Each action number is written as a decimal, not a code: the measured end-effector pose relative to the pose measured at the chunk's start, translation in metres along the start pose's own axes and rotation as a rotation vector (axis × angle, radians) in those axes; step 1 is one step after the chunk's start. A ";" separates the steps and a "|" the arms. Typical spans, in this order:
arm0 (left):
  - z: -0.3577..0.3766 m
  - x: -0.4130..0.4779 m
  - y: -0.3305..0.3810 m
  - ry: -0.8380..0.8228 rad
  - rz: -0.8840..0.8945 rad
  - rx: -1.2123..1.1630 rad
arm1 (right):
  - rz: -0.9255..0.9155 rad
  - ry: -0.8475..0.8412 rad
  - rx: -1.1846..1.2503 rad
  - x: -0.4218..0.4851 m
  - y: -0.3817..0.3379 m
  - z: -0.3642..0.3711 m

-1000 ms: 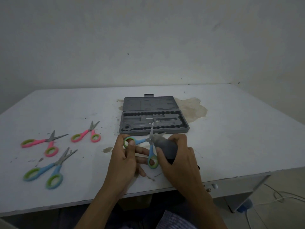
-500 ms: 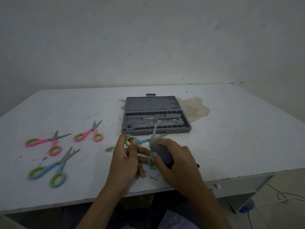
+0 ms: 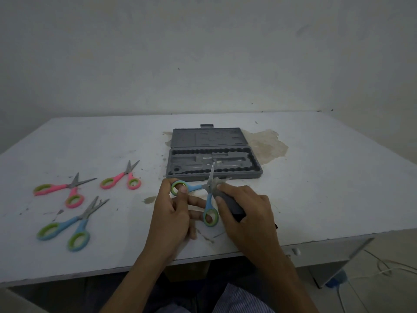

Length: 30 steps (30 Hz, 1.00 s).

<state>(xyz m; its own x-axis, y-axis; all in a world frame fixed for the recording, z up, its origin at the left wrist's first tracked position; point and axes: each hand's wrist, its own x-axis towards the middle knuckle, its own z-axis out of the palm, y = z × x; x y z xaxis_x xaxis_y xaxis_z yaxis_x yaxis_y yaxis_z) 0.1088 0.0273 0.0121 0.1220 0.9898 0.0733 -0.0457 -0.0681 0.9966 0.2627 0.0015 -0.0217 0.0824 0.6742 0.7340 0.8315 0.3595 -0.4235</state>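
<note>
My left hand [image 3: 171, 213] holds a pair of blue scissors with green-lined loops [image 3: 204, 195]; the thumb sits on one loop and a fingertip shows through the other. The scissors are spread wide, one blade pointing up toward the case. My right hand [image 3: 246, 211] grips a grey, dark-ended tool handle [image 3: 230, 203] whose tip sits at the scissors' pivot. Both hands hover just above the white table [image 3: 316, 188], near its front edge.
An open grey tool case [image 3: 214, 159] lies just behind the hands. Two pink scissors [image 3: 121, 179] [image 3: 65, 190] and another blue pair [image 3: 70, 224] lie on the left. A brown stain marks the table right of the case. Cables lie on the floor at right.
The hands and the scissors have stayed almost in place; my right hand has shifted slightly on the tool at the pivot. The camera view has drifted a little.
</note>
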 end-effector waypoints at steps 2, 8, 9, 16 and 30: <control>0.000 -0.002 0.003 -0.003 0.013 -0.003 | -0.081 -0.008 -0.034 -0.001 -0.001 0.000; -0.002 -0.003 0.002 0.047 0.058 0.055 | -0.077 -0.101 -0.059 0.004 -0.007 -0.003; -0.003 -0.002 0.001 0.056 0.058 0.056 | -0.054 -0.111 -0.072 0.004 -0.008 -0.004; -0.001 -0.005 0.002 0.030 0.094 0.040 | -0.055 -0.093 -0.079 0.007 -0.013 -0.016; -0.006 0.001 -0.010 0.075 0.190 0.149 | -0.014 -0.183 -0.052 0.005 -0.017 -0.002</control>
<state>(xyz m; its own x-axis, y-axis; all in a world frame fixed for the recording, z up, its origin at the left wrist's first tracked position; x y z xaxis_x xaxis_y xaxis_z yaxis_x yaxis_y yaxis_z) 0.1030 0.0294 0.0015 0.0507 0.9635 0.2628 0.0868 -0.2664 0.9599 0.2498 -0.0023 -0.0096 -0.0267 0.7775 0.6283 0.8596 0.3386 -0.3825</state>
